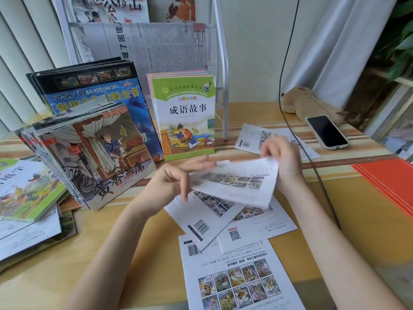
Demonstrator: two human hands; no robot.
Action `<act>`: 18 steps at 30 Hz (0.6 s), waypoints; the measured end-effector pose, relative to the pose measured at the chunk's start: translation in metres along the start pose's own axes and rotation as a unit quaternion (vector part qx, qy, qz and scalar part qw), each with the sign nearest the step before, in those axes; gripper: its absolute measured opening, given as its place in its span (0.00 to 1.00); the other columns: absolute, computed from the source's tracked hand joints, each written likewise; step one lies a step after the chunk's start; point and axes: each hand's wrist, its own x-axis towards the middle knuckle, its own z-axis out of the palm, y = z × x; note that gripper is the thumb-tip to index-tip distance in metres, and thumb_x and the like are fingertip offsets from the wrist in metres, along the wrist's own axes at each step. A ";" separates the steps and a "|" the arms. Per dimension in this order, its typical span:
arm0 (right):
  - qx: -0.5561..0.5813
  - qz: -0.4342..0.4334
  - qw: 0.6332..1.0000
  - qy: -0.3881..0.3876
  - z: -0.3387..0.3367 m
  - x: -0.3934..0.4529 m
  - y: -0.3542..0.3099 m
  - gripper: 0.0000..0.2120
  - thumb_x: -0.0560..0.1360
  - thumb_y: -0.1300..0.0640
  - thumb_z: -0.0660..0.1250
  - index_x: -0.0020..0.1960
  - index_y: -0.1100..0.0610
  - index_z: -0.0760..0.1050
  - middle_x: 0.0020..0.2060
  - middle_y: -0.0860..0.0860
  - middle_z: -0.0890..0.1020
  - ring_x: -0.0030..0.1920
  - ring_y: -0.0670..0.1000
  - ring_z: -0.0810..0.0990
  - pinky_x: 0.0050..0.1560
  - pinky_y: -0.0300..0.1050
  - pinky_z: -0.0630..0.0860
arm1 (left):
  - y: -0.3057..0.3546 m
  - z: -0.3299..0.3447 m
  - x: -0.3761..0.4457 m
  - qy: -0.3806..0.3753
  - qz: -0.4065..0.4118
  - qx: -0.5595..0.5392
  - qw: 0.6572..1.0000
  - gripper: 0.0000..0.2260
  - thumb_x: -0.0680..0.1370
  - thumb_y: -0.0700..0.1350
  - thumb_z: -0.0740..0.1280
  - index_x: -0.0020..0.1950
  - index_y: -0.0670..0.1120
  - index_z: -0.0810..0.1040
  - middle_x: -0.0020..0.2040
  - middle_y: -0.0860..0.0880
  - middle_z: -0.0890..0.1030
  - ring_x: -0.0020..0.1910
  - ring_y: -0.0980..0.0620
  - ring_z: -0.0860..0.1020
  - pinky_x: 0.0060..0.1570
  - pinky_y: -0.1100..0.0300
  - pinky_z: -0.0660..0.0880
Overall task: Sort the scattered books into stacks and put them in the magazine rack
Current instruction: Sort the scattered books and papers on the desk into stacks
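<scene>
Seen from the head camera, both hands meet over the middle of the table, holding a thin white booklet up off the surface, back cover upward with a grid of small pictures on it. The right hand has its grip clamped on the booklet's far right edge, fingers curled over the top, though motion blur there makes the exact finger placement hard to read. The left hand is at the booklet's left edge with its fingers mostly straight and relaxed, one pointing down — its grip is apart, touching or just beside the paper rather than pinching it. Under the lifted booklet lie more white booklets, overlapping and face down, barcodes showing, with one more farther back near the right hand. Along the left stand sorted stacks leaning upright: a stack with a painted cover in front, a blue stack behind it, and a green stack just beside them. A loose pile of books lies flat at the far left edge. The white wire magazine rack stands behind the stacks — newspapers fill its lower pocket. A phone rests near a plush toy at the right, and red folders lie at the right edge.
</scene>
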 end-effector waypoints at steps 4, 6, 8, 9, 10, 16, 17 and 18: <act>-0.336 0.055 0.937 -0.080 -0.003 -0.011 0.039 0.22 0.77 0.53 0.64 0.27 0.61 0.74 0.30 0.58 0.81 0.34 0.53 0.80 0.43 0.48 0.73 | -0.015 -0.010 0.001 -0.056 -0.076 0.081 0.992 0.22 0.63 0.23 0.59 0.23 0.47 0.78 0.44 0.43 0.85 0.60 0.53 0.78 0.62 0.62 0.70; -0.383 0.037 0.922 -0.045 -0.004 -0.013 0.050 0.15 0.75 0.53 0.66 0.32 0.58 0.78 0.36 0.53 0.82 0.43 0.55 0.80 0.45 0.47 0.72 | -0.018 -0.013 -0.001 -0.056 -0.109 0.087 0.989 0.25 0.62 0.18 0.55 0.22 0.46 0.76 0.41 0.47 0.86 0.59 0.55 0.79 0.57 0.73 0.69; -0.397 0.043 0.917 0.002 -0.006 -0.013 0.050 0.05 0.74 0.53 0.66 0.43 0.53 0.78 0.45 0.49 0.80 0.51 0.52 0.77 0.50 0.45 0.71 | -0.016 -0.017 0.000 -0.024 -0.115 0.081 0.990 0.25 0.63 0.17 0.55 0.22 0.44 0.75 0.38 0.48 0.85 0.55 0.56 0.81 0.55 0.77 0.67; -0.397 0.071 0.915 0.001 -0.006 -0.013 0.048 0.06 0.74 0.52 0.66 0.48 0.52 0.76 0.48 0.48 0.78 0.55 0.52 0.75 0.53 0.45 0.71 | -0.014 -0.018 0.000 0.003 -0.110 0.066 0.992 0.23 0.64 0.17 0.56 0.23 0.43 0.76 0.39 0.47 0.85 0.54 0.55 0.81 0.54 0.76 0.69; -0.393 0.110 0.913 -0.019 -0.006 -0.013 0.047 0.09 0.74 0.50 0.65 0.52 0.52 0.74 0.51 0.47 0.77 0.59 0.52 0.73 0.55 0.45 0.70 | -0.011 -0.017 0.001 0.032 -0.110 0.050 0.992 0.22 0.64 0.18 0.57 0.23 0.43 0.76 0.41 0.46 0.85 0.53 0.54 0.82 0.51 0.74 0.72; -0.348 0.174 0.921 -0.033 -0.010 -0.027 0.036 0.14 0.73 0.48 0.65 0.58 0.48 0.70 0.59 0.49 0.75 0.60 0.50 0.73 0.60 0.49 0.71 | -0.012 -0.018 0.004 0.265 -0.135 0.074 0.952 0.12 0.74 0.29 0.57 0.38 0.38 0.78 0.45 0.38 0.82 0.48 0.39 0.81 0.44 0.57 0.80; -0.348 0.178 0.920 -0.035 -0.010 -0.028 0.034 0.14 0.73 0.48 0.66 0.58 0.48 0.70 0.59 0.49 0.75 0.59 0.50 0.73 0.59 0.48 0.72 | -0.016 -0.017 0.004 0.256 -0.144 0.129 0.947 0.07 0.76 0.39 0.62 0.47 0.42 0.79 0.52 0.43 0.82 0.54 0.42 0.79 0.51 0.53 0.78; -0.346 0.183 0.919 -0.041 -0.008 -0.029 0.031 0.14 0.73 0.48 0.66 0.57 0.48 0.71 0.59 0.49 0.74 0.59 0.50 0.73 0.57 0.47 0.71 | -0.019 -0.015 0.005 0.195 -0.180 0.210 0.941 0.15 0.75 0.51 0.65 0.58 0.46 0.76 0.60 0.48 0.78 0.61 0.45 0.76 0.59 0.52 0.73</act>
